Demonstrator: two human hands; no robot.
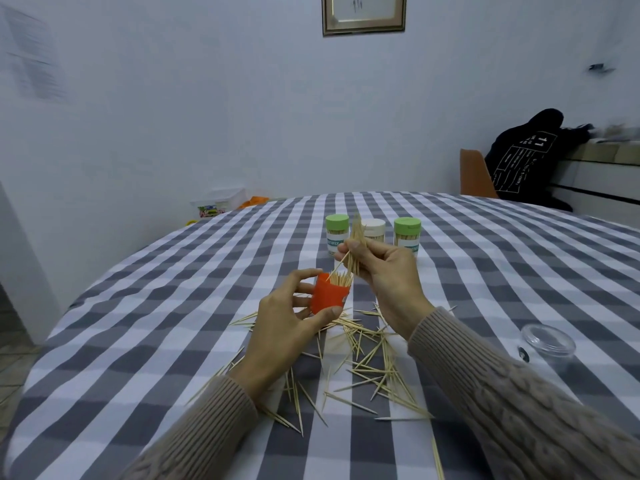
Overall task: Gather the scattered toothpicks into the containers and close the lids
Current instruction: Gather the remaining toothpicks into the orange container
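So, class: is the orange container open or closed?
Open: the orange container has no lid, and toothpicks stick out of its top.

"11" on black hoodie (526, 154), jar (336, 237) label partly legible

There are two hands: the left hand (277, 320) and the right hand (384, 271). One orange pot (329, 296) sits in the left grip. One bunch of toothpicks (356, 247) is in the right grip. Behind the grips stand three jars: two green-lidded jars (337, 233) (407, 235) and one white-lidded jar (373, 230). One clear lid (547, 339) lies right of the right grip. Under the grips lie too many loose toothpicks (363, 362) to count.
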